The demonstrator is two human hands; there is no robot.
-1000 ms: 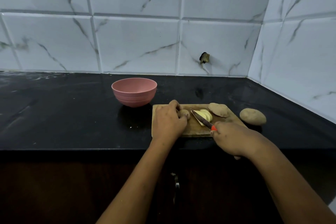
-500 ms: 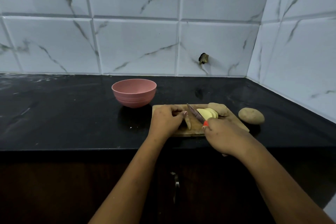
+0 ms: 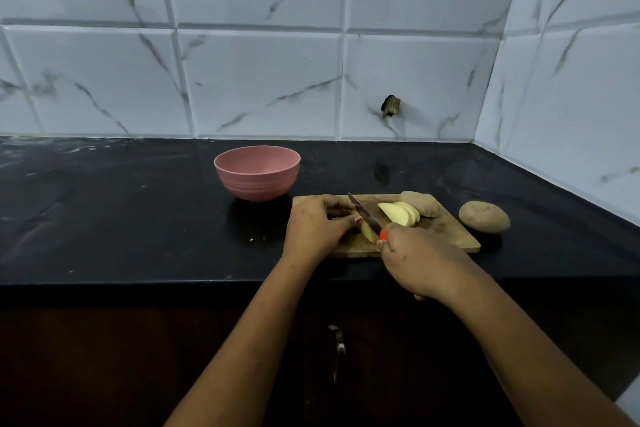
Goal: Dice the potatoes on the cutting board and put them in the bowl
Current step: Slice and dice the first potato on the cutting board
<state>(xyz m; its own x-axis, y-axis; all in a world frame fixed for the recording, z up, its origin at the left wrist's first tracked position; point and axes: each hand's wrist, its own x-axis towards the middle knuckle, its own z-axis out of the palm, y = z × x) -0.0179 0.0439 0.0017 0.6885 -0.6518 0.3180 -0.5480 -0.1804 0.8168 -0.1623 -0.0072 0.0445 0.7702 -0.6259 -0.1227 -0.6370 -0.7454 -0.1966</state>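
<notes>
Black counter (image 3: 138, 211), left hand (image 3: 317, 229) pinching potato piece (image 3: 367, 231) on cutting board (image 3: 450, 236), right hand (image 3: 415, 260) gripping knife (image 3: 364, 214)

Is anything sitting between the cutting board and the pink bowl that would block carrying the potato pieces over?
Nothing visible does. Only counter separates the cutting board from the bowl; the left hand grips a potato piece at that end.

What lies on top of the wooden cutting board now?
Pale potato slices, a brown potato piece behind them, and one slice partly hidden under the left hand, against the knife.
</notes>
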